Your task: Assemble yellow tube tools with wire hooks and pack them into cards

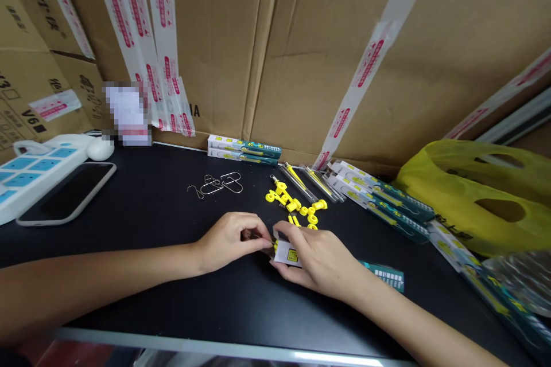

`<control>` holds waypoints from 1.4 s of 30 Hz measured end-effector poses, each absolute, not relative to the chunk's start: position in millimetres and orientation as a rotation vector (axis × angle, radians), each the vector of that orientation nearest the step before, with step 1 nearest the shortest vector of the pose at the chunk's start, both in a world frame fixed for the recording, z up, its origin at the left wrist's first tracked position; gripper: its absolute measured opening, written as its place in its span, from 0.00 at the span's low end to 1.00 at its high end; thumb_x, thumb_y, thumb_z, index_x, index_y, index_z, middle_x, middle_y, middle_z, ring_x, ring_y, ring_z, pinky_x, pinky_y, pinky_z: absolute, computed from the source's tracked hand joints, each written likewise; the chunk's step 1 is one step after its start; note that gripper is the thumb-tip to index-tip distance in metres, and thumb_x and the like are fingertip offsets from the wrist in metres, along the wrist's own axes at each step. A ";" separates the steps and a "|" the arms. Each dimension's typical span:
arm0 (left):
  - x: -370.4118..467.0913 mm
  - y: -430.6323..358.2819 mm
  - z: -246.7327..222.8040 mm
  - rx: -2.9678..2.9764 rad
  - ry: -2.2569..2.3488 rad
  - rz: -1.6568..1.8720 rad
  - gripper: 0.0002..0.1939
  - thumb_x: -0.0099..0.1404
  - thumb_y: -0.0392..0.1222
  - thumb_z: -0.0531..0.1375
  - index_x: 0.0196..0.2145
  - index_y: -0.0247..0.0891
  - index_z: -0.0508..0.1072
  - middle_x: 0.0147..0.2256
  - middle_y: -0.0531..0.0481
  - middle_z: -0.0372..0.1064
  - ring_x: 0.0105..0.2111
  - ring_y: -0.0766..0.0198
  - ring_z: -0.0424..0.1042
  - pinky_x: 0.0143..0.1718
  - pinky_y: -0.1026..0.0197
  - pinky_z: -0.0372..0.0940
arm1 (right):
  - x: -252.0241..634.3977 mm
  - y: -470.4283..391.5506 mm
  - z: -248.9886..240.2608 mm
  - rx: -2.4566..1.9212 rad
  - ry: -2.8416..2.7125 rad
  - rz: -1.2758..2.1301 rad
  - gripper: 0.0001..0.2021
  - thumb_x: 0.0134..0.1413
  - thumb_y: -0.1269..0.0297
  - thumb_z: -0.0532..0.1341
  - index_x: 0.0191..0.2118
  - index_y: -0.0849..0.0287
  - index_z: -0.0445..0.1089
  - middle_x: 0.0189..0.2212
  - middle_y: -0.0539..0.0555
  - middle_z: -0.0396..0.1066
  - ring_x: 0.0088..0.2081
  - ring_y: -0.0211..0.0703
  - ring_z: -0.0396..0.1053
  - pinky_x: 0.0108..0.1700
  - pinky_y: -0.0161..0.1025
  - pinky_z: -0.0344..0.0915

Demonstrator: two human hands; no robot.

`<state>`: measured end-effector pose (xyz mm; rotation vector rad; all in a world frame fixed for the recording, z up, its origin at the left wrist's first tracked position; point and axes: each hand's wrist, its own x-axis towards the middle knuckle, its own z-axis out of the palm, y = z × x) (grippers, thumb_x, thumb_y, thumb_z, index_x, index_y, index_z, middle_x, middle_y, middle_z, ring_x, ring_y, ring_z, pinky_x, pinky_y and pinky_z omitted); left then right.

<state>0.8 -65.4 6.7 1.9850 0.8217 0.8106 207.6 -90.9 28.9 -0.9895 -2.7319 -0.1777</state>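
My right hand (316, 255) is wrapped around a narrow white and green cardboard box (383, 276), whose white end points to the left. At that end my left hand (241, 236) has its thumb and fingers pinched together. A bit of yellow and thin metal shows between the fingertips and the box, too small to name. Just beyond the hands lie loose yellow plastic parts (294, 205), with small dark springs among them. Several bent metal wire hooks (221, 183) lie to the left of these. Behind the yellow parts are clear-wrapped packs (299, 183) with yellow and metal pieces inside.
Two boxes (244, 150) are stacked against the cardboard wall (224, 57); more boxes (379, 195) line the right, beside a yellow plastic bag (477, 195). At left are a phone (66, 195) and a white power strip (38, 166). The black table's metal edge (215, 350) runs in front.
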 end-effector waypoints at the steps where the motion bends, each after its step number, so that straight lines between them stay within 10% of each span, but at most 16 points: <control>1: 1.2 -66.6 7.3 1.993 0.815 0.812 0.06 0.61 0.39 0.61 0.30 0.34 0.74 0.29 0.53 0.69 0.27 0.71 0.66 0.29 0.68 0.59 | 206.9 -92.0 28.9 -0.980 -2.730 -0.169 0.17 0.55 0.62 0.58 0.47 0.61 0.54 0.33 0.55 0.73 0.31 0.46 0.74 0.28 0.37 0.66; 42: 0.2 -70.9 7.5 2.138 0.738 0.808 0.08 0.65 0.39 0.56 0.29 0.35 0.69 0.28 0.54 0.65 0.27 0.70 0.63 0.29 0.68 0.57 | 207.1 -93.0 31.3 -0.992 -2.690 -0.243 0.13 0.56 0.60 0.57 0.43 0.60 0.57 0.31 0.55 0.73 0.29 0.45 0.74 0.26 0.36 0.62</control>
